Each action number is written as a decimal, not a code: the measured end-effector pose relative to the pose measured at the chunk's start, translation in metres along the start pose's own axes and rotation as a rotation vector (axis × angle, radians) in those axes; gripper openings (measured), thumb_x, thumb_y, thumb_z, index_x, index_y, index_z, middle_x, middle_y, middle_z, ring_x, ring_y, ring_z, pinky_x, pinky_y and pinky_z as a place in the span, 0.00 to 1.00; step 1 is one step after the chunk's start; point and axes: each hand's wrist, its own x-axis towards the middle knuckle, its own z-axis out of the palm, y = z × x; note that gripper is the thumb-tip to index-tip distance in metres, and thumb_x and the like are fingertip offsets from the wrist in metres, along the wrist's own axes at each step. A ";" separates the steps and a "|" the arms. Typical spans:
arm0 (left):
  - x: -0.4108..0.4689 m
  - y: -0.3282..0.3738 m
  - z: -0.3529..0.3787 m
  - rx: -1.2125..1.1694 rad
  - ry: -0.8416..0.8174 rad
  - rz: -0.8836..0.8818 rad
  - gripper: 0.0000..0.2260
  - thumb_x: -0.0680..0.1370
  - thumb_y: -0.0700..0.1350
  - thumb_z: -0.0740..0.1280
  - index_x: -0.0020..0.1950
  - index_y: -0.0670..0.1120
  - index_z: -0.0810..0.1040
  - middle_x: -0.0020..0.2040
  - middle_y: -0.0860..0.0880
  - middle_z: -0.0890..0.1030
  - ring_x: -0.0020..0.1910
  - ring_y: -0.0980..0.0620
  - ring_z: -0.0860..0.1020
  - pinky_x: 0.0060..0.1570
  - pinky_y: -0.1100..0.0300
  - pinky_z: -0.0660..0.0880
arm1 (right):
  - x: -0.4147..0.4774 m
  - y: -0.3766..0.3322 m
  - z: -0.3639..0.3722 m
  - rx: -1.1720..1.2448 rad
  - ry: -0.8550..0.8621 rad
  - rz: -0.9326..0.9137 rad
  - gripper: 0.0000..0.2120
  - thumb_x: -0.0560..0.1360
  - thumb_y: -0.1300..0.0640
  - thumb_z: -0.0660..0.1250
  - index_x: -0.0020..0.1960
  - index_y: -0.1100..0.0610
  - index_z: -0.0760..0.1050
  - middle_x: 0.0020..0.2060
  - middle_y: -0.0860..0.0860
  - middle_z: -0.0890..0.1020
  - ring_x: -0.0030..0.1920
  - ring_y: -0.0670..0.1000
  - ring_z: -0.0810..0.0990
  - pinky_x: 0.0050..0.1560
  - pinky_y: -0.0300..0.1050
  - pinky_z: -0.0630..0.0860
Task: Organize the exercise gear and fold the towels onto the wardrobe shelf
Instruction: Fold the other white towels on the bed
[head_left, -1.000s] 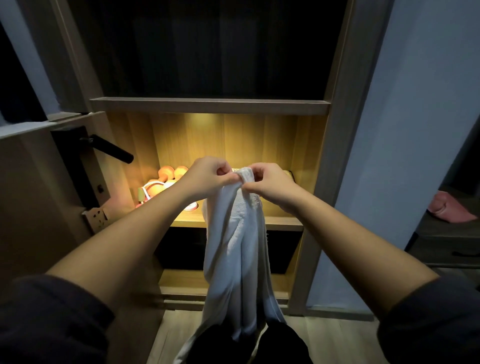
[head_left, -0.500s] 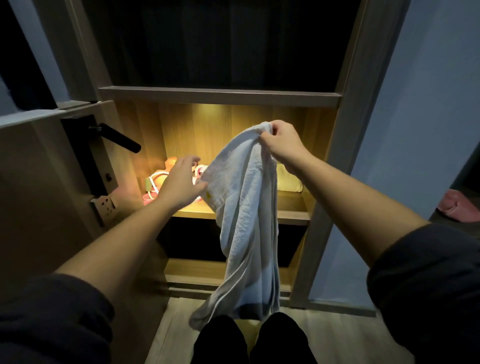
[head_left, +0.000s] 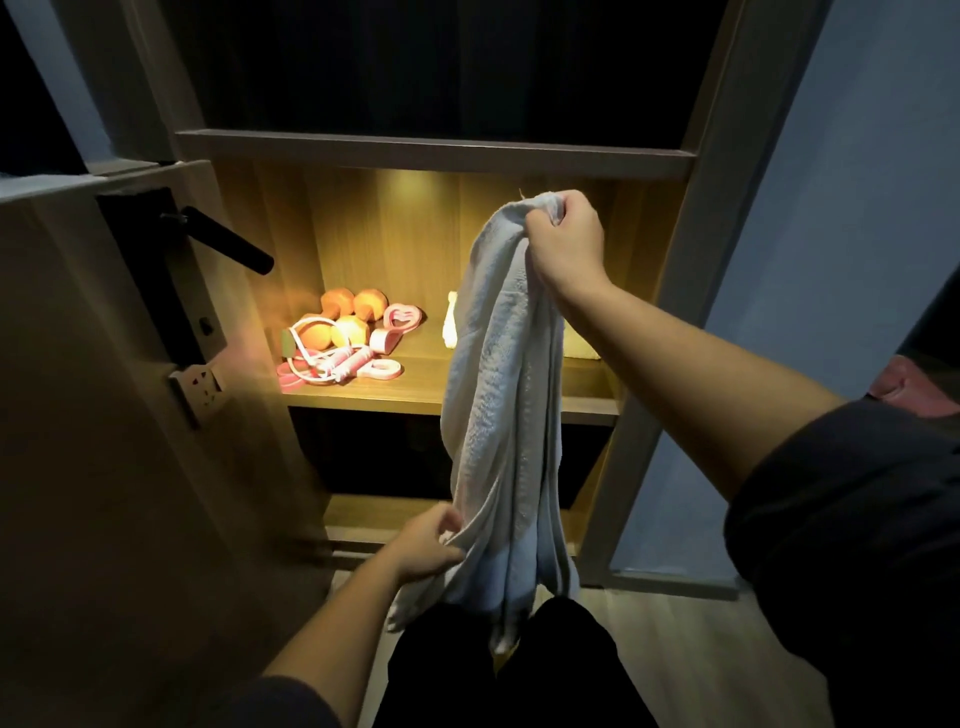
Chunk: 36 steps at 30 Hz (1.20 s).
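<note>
The tall wooden wardrobe (head_left: 722, 208) stands open, its lit shelf (head_left: 415, 397) glowing amber. Before it hangs a long white terry towel (head_left: 498, 415), bunched, running from 12 o'clock down to 6. The right hand (head_left: 566, 244) grips the top end in a fist. The left hand (head_left: 426, 545) pinches a lower fold at 7 o'clock. On the shelf, at 9 o'clock from the towel, orange dumbbells (head_left: 353, 304) and a pink skipping rope (head_left: 332, 364) lie tangled.

The lit wooden shelf (head_left: 415, 387) carries a cluster at its left: orange dumbbells (head_left: 353, 304) at the back, a pink-and-white skipping rope (head_left: 337, 361) tangled in front, and pink hand grips (head_left: 401, 317) beside them. A pale item (head_left: 452, 325) lies further right, partly hidden.
</note>
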 end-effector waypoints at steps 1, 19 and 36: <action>0.001 -0.002 0.005 0.048 -0.023 -0.025 0.13 0.72 0.37 0.72 0.53 0.47 0.74 0.52 0.48 0.79 0.54 0.49 0.78 0.58 0.56 0.73 | 0.002 0.001 -0.001 -0.008 0.011 0.001 0.01 0.77 0.60 0.60 0.48 0.56 0.70 0.38 0.46 0.72 0.38 0.42 0.71 0.33 0.31 0.67; 0.017 -0.097 -0.067 0.057 0.555 -0.580 0.14 0.82 0.48 0.60 0.55 0.38 0.77 0.55 0.36 0.79 0.53 0.37 0.76 0.44 0.52 0.70 | 0.030 0.067 -0.037 -0.120 0.205 0.200 0.08 0.81 0.56 0.60 0.59 0.54 0.70 0.51 0.50 0.75 0.45 0.46 0.76 0.40 0.33 0.75; -0.009 -0.107 -0.085 0.117 0.408 -0.705 0.07 0.78 0.43 0.67 0.50 0.39 0.78 0.46 0.40 0.78 0.45 0.42 0.78 0.45 0.50 0.76 | 0.035 0.106 -0.069 -0.207 0.238 0.334 0.10 0.81 0.56 0.61 0.62 0.54 0.71 0.48 0.49 0.74 0.45 0.46 0.76 0.40 0.35 0.73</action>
